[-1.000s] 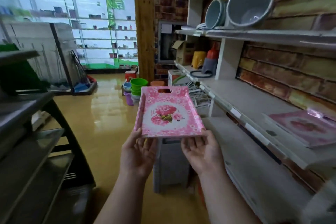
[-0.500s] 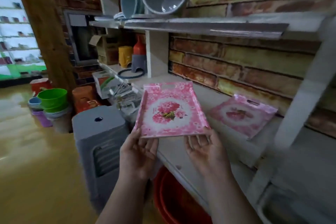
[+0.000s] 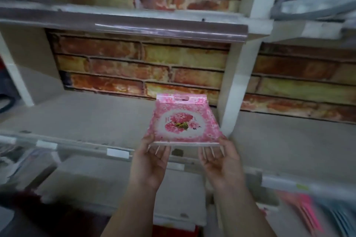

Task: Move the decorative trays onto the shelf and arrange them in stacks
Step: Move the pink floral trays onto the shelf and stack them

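The pink tray (image 3: 184,121) points lengthwise toward the brick wall (image 3: 134,63), handle-slot end farthest, while the left hand (image 3: 152,161) and right hand (image 3: 221,161), palms up, clamp fingers on its near edge.

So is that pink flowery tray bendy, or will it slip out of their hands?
Probably stiff: the pink tray stays flat though the left hand and right hand hold only its near edge. Likely light, since fingertips carry it. Its glossy surface may be slippery.

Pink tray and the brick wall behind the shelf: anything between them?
Head view: only bare shelf surface shows between the pink tray, held by left hand and right hand, and the brick wall.
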Action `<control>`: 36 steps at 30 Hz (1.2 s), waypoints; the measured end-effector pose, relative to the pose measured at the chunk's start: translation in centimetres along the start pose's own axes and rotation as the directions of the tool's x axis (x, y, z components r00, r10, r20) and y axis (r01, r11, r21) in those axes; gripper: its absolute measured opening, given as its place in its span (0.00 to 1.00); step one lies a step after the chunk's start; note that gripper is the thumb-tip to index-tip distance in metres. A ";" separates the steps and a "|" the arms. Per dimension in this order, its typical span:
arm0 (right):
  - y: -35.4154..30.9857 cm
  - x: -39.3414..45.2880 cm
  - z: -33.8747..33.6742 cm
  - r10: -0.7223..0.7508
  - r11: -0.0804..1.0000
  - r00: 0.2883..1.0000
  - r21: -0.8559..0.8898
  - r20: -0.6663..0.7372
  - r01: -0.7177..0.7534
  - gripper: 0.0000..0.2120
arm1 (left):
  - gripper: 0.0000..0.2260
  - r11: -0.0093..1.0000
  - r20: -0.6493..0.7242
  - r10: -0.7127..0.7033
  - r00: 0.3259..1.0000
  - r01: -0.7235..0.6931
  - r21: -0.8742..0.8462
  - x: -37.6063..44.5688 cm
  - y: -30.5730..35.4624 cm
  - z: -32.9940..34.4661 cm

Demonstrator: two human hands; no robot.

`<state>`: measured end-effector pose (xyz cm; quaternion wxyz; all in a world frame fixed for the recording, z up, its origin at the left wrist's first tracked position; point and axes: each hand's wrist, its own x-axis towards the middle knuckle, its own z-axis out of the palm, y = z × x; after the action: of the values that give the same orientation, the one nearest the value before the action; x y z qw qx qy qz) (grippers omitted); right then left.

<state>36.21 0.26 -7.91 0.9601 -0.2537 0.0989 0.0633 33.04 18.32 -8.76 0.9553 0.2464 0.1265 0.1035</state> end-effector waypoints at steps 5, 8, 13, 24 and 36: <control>1.7 0.1 -0.8 -0.086 0.996 0.985 0.013 -0.150 0.089 0.21 | 0.21 0.986 0.036 -0.160 0.986 0.158 0.057 2.2 0.4 -1.5; 3.0 0.1 -0.8 -0.087 0.993 0.981 0.059 -0.174 0.098 0.25 | 0.22 0.979 0.040 -0.198 0.979 0.195 0.061 2.9 1.2 -1.7; 4.9 1.0 0.5 -0.087 0.996 0.967 0.003 -0.240 0.090 0.09 | 0.21 0.976 -0.015 -0.215 0.976 0.216 0.034 4.5 2.1 -2.3; 4.8 3.7 -2.7 -0.440 0.795 0.866 -0.551 -0.237 0.253 0.15 | 0.18 0.912 -0.098 0.034 0.995 0.009 0.410 7.1 1.2 -4.2; 1.1 6.6 -4.6 -0.603 0.089 0.781 -0.959 0.164 0.270 0.06 | 0.08 -0.007 0.503 0.272 0.821 -0.521 0.854 11.1 4.7 -5.1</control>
<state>41.75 -0.58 -13.85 0.5483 -0.8023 0.0894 -0.2185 41.43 27.51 -12.91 0.4894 0.8391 -0.0059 0.2374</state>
